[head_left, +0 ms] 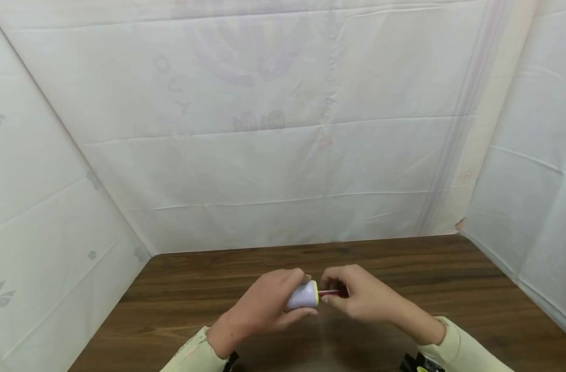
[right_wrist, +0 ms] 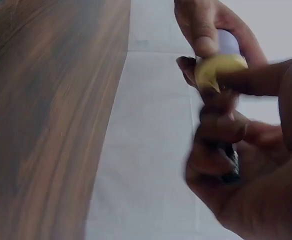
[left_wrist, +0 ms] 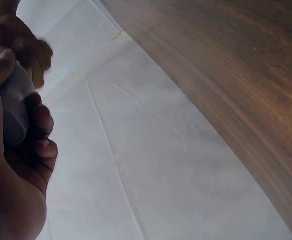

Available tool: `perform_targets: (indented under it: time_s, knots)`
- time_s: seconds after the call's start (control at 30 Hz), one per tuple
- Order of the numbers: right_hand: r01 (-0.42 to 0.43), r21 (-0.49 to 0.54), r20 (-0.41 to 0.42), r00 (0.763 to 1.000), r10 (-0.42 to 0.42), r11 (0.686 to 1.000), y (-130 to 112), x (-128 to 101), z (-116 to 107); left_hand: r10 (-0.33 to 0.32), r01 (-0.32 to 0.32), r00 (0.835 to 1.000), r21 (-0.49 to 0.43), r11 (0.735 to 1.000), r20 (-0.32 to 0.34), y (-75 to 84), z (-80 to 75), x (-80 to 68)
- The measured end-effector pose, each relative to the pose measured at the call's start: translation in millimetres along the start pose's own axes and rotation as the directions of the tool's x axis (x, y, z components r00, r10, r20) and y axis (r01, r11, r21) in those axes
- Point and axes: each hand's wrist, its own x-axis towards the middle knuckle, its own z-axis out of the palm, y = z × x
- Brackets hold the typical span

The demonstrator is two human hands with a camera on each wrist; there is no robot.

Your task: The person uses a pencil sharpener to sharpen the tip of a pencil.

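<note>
Over the table, my left hand [head_left: 269, 302] grips a small lavender cylinder with a yellow end [head_left: 303, 295], thumb on one side and fingers round the other. The yellow end faces my right hand [head_left: 359, 294], whose thumb and fingers pinch a thin red stick, pencil-like [head_left: 328, 292]. The stick runs straight into the middle of the yellow end. In the left wrist view the lavender body [left_wrist: 17, 105] lies deep in the curled fingers. The right wrist view has the yellow end [right_wrist: 221, 67] close to my right fingertips, blurred; the stick is mostly hidden there.
A dark brown wooden table [head_left: 181, 289] lies under both hands. White sheeting [head_left: 283, 170] hangs behind it and along both sides. Pale sleeves [head_left: 464, 346] cover the forearms, with a black strap device [head_left: 420, 363] at the right wrist.
</note>
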Motion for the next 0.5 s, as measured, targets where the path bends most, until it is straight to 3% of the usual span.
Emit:
perform_targets:
  time_s: [0.07,0.13,0.17,0.27,0.37,0.43,0.5]
  knots:
    - [0.108,-0.148,-0.125,0.984,-0.126,0.983,0.5,1.6,3.9,-0.074,0.074,0.997,-0.063,0.995,-0.002,-0.1,-1.7,-0.2]
    - [0.207,-0.348,-0.222,0.929,-0.295,0.914,1.9,4.6,7.3,-0.155,0.153,0.988,-0.164,0.975,0.000,-0.5,-3.8,-0.4]
    - [0.250,-0.458,-0.253,0.884,-0.394,0.853,2.8,6.8,8.2,-0.191,0.187,0.982,-0.225,0.956,0.004,-0.7,-5.1,-0.2]
    - [0.297,-0.730,-0.259,0.713,-0.652,0.615,4.4,13.3,7.4,-0.256,0.245,0.966,-0.423,0.872,0.034,-1.3,-8.6,0.6]
    - [0.328,-0.846,-0.182,0.563,-0.806,0.420,3.3,17.8,4.5,-0.260,0.265,0.961,-0.588,0.764,0.095,-0.4,-10.8,1.2]
    - [0.364,-0.869,-0.118,0.504,-0.856,0.334,1.1,18.7,3.4,-0.232,0.271,0.961,-0.678,0.683,0.150,0.2,-11.1,0.7]
    - [0.401,-0.870,-0.074,0.473,-0.878,0.289,-1.8,18.9,3.2,-0.209,0.279,0.960,-0.729,0.625,0.189,1.2,-11.1,0.1]
